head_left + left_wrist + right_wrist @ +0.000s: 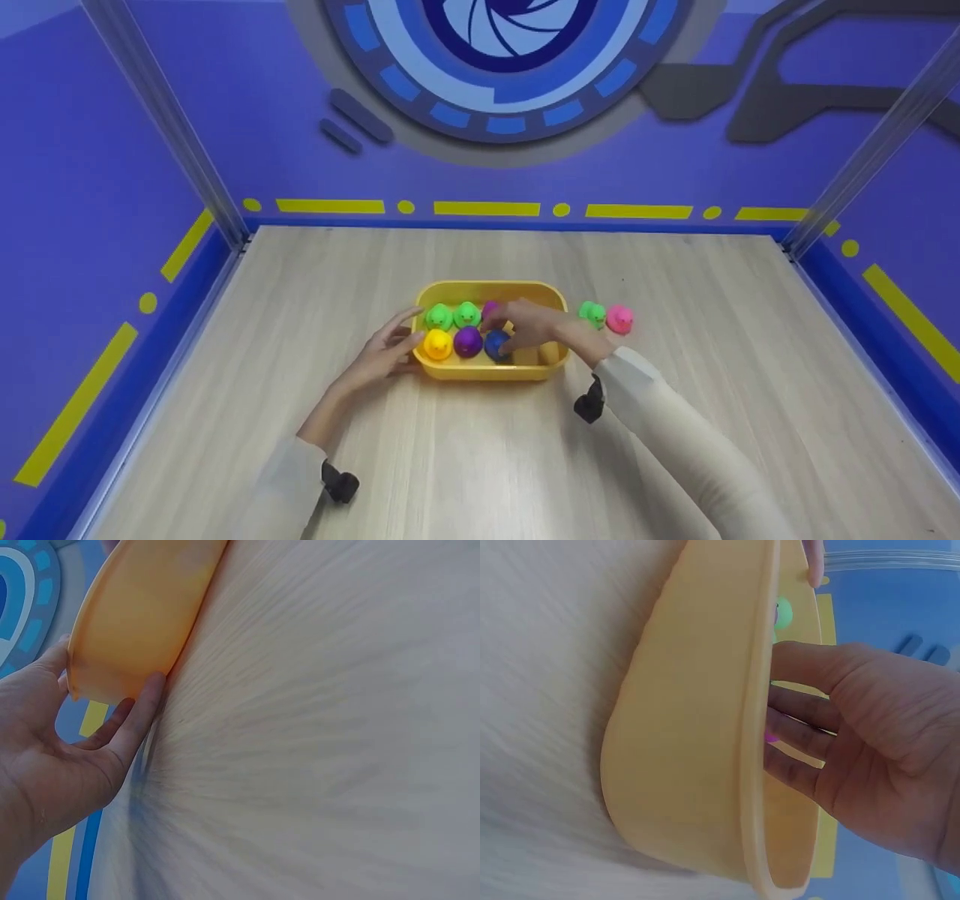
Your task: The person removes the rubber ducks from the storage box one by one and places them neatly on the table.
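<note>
I count six ducks point(439, 317) in one yellow tub point(480, 373), two outside; left hand point(381, 355) spread against its end, right hand point(534, 322) pinching the blue duck point(493, 344).

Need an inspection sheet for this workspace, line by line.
Surface: light wood-grain tabletop.
Job's things: yellow bin holding yellow duck, two green ducks, dark purple duck, blue duck, partly hidden magenta toy; outside, to its right, at least one more green duck and a pink duck.
Clutter: nothing seen.
Hands: left hand touches the bin's left end; right hand reaches inside at the blue duck, grip unclear.
Cables: nothing seen.
Surroundings: purple-blue panels with yellow markings, metal corner posts.
</note>
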Tool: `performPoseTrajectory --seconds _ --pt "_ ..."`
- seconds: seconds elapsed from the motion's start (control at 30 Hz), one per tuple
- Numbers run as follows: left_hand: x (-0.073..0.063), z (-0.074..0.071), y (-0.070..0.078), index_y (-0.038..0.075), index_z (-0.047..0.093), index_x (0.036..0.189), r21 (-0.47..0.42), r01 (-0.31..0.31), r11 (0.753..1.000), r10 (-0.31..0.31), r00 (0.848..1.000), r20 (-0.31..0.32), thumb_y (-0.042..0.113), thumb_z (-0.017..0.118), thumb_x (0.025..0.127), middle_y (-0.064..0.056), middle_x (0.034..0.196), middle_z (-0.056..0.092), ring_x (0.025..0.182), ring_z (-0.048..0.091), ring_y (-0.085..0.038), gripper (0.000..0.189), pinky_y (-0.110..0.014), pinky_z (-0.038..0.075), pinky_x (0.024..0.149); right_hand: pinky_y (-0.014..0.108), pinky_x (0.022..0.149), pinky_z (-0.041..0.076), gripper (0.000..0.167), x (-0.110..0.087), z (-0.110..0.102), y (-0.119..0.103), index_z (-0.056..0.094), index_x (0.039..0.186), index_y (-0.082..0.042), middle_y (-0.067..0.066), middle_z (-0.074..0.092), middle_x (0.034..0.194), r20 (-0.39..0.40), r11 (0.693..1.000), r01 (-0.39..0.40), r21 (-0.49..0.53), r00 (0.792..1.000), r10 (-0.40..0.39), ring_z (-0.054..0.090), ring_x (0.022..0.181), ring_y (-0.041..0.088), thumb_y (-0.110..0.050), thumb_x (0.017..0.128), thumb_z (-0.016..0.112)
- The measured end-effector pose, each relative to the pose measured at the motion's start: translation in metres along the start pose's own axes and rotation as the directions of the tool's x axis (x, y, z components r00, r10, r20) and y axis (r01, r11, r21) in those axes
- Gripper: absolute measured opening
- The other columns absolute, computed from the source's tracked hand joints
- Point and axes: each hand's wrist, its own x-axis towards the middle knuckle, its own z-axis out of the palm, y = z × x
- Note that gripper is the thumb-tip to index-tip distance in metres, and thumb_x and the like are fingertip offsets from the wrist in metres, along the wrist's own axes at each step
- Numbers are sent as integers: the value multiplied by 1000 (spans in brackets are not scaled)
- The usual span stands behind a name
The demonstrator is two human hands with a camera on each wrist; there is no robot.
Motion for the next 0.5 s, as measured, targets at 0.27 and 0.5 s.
performPoseTrajectory --seconds 0.27,0.5 --pt "1 -1 -1 26 37 158 14 -8 1000 8 1000 6 39 59 104 -23 141 45 112 64 -31 60 -44 61 94 46 110 50 38 1 4 1 70 125 -8 11 68 126 0 1000 -3 -17 1000 3 61 117 29 -9 88 80" --pt "1 -2 0 26 35 159 3 -16 1000 16 999 32 37 59 105 -23 142 41 116 62 -33 60 -45 61 94 47 113 48 40 -4 13 7 70 129 -12 10 68 128 17 997 -18 -78 1000 19 60 116 28 -6 89 78"
